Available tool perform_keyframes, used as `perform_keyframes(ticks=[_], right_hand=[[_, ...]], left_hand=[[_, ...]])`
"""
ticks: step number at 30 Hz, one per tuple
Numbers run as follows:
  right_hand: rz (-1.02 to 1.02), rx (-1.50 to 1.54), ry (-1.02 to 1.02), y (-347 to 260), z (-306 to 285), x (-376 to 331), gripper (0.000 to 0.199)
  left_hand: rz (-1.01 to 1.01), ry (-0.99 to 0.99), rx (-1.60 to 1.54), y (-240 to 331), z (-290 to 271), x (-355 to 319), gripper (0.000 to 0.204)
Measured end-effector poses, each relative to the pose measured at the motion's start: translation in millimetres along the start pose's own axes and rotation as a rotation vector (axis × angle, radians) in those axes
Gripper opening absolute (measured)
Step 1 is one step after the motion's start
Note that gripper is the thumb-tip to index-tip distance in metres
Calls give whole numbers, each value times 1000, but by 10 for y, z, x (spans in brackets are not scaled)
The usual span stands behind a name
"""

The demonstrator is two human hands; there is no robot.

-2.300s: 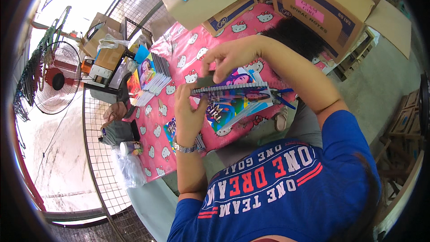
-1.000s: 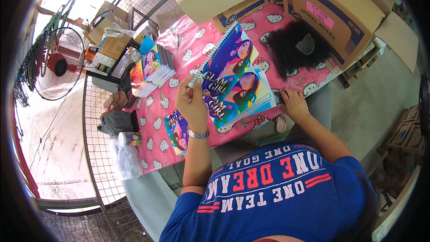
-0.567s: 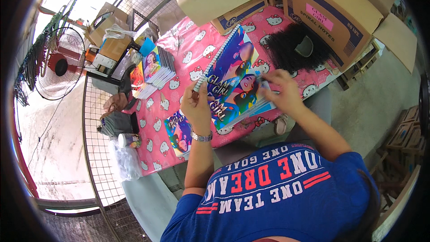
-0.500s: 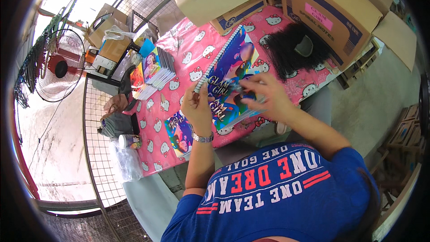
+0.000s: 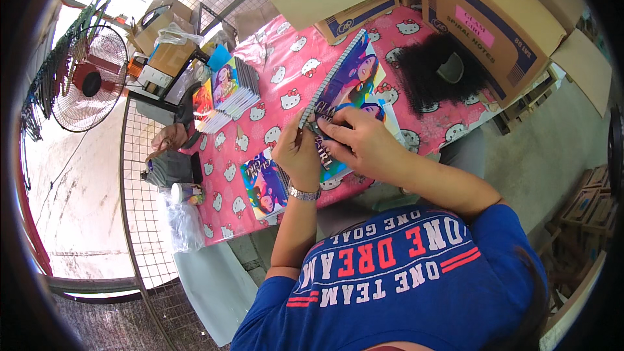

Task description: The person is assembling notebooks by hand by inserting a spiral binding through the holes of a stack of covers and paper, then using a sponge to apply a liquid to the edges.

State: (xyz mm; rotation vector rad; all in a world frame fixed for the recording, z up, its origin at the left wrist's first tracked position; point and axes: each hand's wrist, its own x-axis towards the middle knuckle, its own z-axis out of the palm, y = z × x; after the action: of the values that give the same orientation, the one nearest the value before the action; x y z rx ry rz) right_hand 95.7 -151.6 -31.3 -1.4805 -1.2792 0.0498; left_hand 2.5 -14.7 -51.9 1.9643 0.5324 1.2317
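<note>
A spiral notebook (image 5: 356, 78) with a colourful illustrated cover stands tilted over the table, its coil along the left edge. My left hand (image 5: 297, 156), with a metal watch at its wrist, grips it low on the coil. Across the cover reaches my right hand (image 5: 367, 146), fingers bent and pinched at the coil beside my left thumb; the exact spot between the fingertips is hidden. Another notebook (image 5: 261, 185) with a similar cover lies flat beside my left wrist. Further left are stacks of these notebooks (image 5: 227, 91).
A pile of black plastic coils (image 5: 416, 78) lies on the pink patterned tablecloth (image 5: 289, 99), right of the held notebook. Large cardboard boxes (image 5: 484, 32) stand behind it. On the left are a white-lidded jar (image 5: 184, 193), a clear plastic bag (image 5: 184, 224) and a fan (image 5: 91, 81).
My right hand has moved left from over the cover, its spread fingers closing at the coil by my left hand. The view has shifted slightly.
</note>
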Motion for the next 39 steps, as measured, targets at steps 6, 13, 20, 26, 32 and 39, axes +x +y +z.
perform_keyframes(ticks=[6,13,20,26,32,39], right_hand=[[338,400,-174,77,-38,20,36],[509,-10,193,999,-586,-675,39],[340,-772,-231,1599,-455,-1487,22],[492,-742,-81,1933,-704,-764,21],[586,-1010,-41,2375,-570,-385,27],[571,-1168,-134,2738,-447,-429,19]], left_hand=[[-52,80,-14,-116,-216,-46,24],[-490,530,-335,-1035,-1619,-417,15],[-718,674,64,-1556,-2195,-1159,17],[-627,552,511,-1874,-2201,-1421,19],[-553,529,597,-2306,-2500,-1618,21],[-603,491,627,-2187,-2375,-1457,22]])
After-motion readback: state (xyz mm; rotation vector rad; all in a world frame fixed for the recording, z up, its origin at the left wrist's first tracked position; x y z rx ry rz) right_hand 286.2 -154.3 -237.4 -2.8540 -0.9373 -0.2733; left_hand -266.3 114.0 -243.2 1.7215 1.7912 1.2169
